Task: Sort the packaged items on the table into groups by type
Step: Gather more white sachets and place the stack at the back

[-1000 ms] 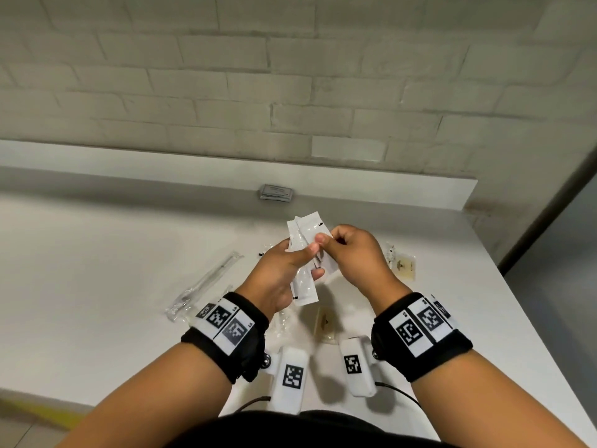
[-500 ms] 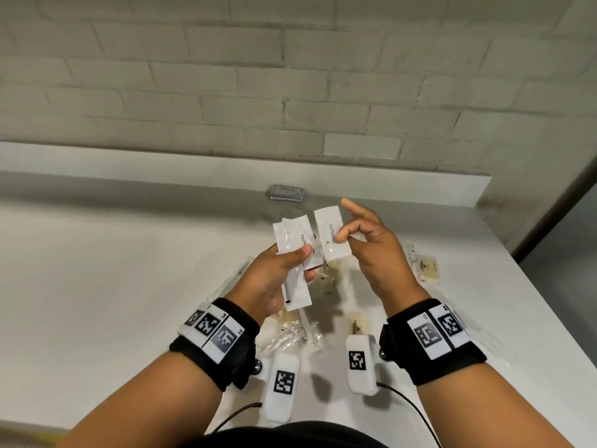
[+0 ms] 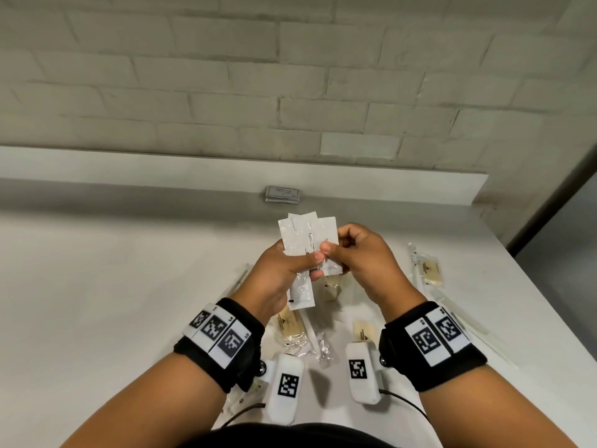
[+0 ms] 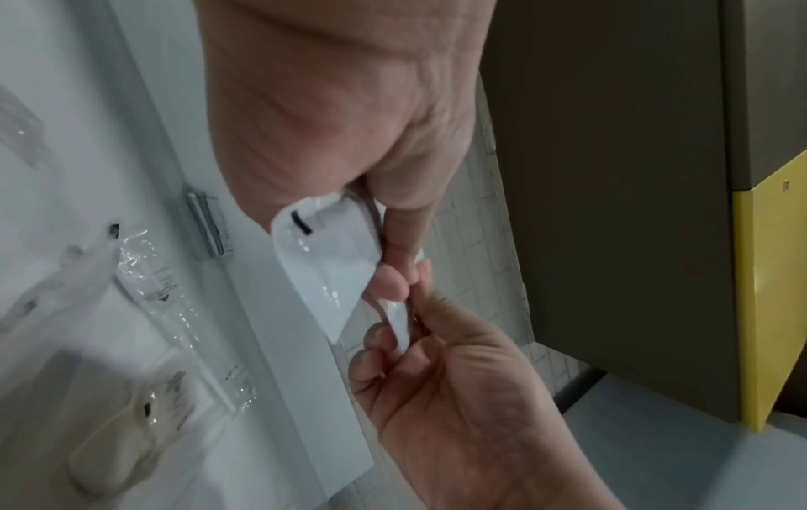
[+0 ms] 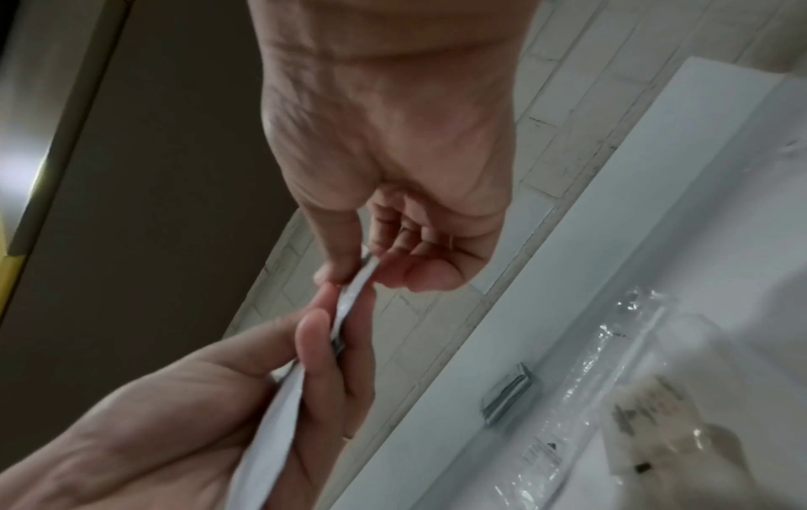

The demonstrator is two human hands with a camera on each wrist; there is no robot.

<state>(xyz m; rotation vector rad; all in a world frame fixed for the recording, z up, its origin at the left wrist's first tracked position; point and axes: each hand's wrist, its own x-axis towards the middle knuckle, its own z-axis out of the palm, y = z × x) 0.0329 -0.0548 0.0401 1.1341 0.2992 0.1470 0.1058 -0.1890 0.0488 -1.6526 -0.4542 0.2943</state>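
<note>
Above the table my left hand [image 3: 290, 270] grips a fan of white sachets [image 3: 300, 240], thumb across their front. My right hand [image 3: 350, 250] pinches the rightmost sachet [image 3: 328, 234] of the fan between thumb and fingers, right against the left thumb. In the left wrist view, a glossy white sachet [image 4: 327, 255] sticks out under my left hand [image 4: 393, 221], and my right hand [image 4: 419, 331] pinches another below it. From the right wrist the sachets [image 5: 349, 310] appear edge-on between both hands.
A stack of grey packets [image 3: 283, 194] lies by the back ledge. Beige packets [image 3: 431, 270] [image 3: 290, 324] [image 3: 363, 331] and long clear-wrapped items [image 3: 415, 270] [image 3: 237, 282] lie on the white table [image 3: 113, 286] under and beside my hands. The table's right edge is near.
Half a second ago my right hand held one sachet apart to the right. It has since brought that sachet against the fan in my left hand.
</note>
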